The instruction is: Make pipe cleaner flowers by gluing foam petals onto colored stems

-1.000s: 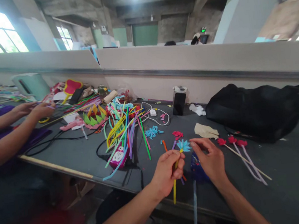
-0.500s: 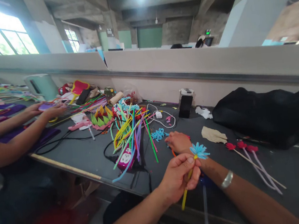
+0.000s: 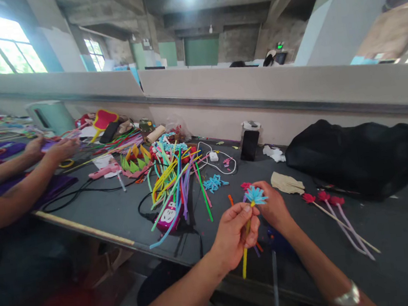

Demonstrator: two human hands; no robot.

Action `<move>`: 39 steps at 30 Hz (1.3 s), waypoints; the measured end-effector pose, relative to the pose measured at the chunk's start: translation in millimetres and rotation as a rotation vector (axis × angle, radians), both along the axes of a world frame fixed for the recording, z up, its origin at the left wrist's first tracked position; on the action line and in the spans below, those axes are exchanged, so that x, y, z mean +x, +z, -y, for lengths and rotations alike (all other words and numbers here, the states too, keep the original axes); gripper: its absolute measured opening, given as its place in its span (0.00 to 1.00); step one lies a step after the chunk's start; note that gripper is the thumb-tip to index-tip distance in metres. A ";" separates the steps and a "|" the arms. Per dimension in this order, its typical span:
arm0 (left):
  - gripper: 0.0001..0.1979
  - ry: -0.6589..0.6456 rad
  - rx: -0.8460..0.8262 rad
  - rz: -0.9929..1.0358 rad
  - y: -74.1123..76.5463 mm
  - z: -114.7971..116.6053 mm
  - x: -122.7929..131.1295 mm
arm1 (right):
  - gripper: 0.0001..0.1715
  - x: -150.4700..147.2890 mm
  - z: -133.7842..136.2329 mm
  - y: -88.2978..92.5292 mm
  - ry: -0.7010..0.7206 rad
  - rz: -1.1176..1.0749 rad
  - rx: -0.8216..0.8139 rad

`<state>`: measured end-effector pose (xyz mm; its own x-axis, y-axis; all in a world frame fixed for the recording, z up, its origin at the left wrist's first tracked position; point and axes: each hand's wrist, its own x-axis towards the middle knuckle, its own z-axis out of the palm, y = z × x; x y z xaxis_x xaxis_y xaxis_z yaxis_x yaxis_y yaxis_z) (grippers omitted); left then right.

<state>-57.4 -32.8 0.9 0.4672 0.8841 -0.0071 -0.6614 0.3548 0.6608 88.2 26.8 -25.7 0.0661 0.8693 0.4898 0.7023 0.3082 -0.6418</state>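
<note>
My left hand (image 3: 235,233) is closed around the yellow stem (image 3: 245,264) of a light-blue fuzzy flower (image 3: 256,195), pinched just under the bloom. My right hand (image 3: 274,206) is beside and partly behind that bloom; its fingertips are hidden, so whether it grips anything cannot be told. A pinkish-red bloom (image 3: 245,186) shows just behind the blue one, and a small orange piece (image 3: 230,199) lies left of it. Beneath my right wrist is a dark-blue object (image 3: 278,241) with a translucent stick (image 3: 275,282) reaching past the table's edge.
Light-blue fuzzy pieces (image 3: 215,183) lie left of my hands, near a bundle of coloured pipe cleaners (image 3: 173,176) and a purple box (image 3: 169,216). Red flowers (image 3: 336,200) and a black bag (image 3: 359,160) are on the right. A phone (image 3: 250,145) stands behind. A co-worker's hands (image 3: 61,148) work at left.
My right hand has drawn back from beside the blue pieces to the blue flower. My left hand, still holding the flower, has shifted slightly left. The co-worker's hands have moved a little.
</note>
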 end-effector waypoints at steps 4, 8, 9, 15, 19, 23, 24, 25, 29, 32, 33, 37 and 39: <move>0.14 0.047 -0.042 -0.080 -6.3 -3.2 3.3 | 0.15 28.6 39.9 1.3 -0.004 -0.156 -0.126; 0.15 0.070 -0.066 -0.160 -11.3 -4.5 7.5 | 0.16 37.5 56.0 4.2 0.001 -0.339 -0.226; 0.15 0.072 -0.071 -0.175 -11.9 -4.6 8.4 | 0.15 37.5 57.3 5.9 0.006 -0.330 -0.216; 0.14 0.109 -0.098 -0.230 -15.0 -5.3 12.0 | 0.11 31.8 63.5 15.5 0.088 -0.080 -0.026; 0.14 0.124 -0.099 -0.240 -18.5 -6.3 12.8 | 0.12 26.9 69.3 19.4 0.112 -0.008 0.056; 0.15 0.118 -0.103 -0.273 -20.3 -6.0 12.9 | 0.11 21.4 73.2 21.6 0.111 -0.002 0.093; 0.15 0.116 -0.106 -0.283 -20.4 -5.7 12.9 | 0.11 20.2 73.7 21.4 0.095 0.002 0.114; 0.15 0.114 -0.106 -0.292 -20.2 -5.4 13.0 | 0.10 19.3 73.9 20.9 0.075 0.007 0.138; 0.15 0.114 -0.087 -0.320 -18.6 -3.1 14.1 | 0.09 18.7 72.3 15.9 0.000 0.040 0.223; 0.14 0.109 -0.069 -0.337 -17.6 -0.8 15.3 | 0.09 20.4 70.8 11.9 -0.019 0.061 0.243; 0.14 0.103 -0.062 -0.337 -17.5 -0.2 15.7 | 0.09 20.9 70.5 11.2 -0.018 0.064 0.245; 0.14 0.085 -0.041 -0.333 -18.1 1.0 16.8 | 0.07 21.9 70.6 11.1 -0.003 0.073 0.244; 0.14 0.084 -0.032 -0.344 -18.2 0.7 17.0 | 0.07 21.5 70.7 12.5 -0.003 0.082 0.240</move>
<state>-40.3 -33.5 -17.3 0.3579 0.9162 -0.1800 -0.4296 0.3328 0.8395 109.7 -43.9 -13.2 0.0198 0.7275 0.6859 0.7501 0.4428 -0.4913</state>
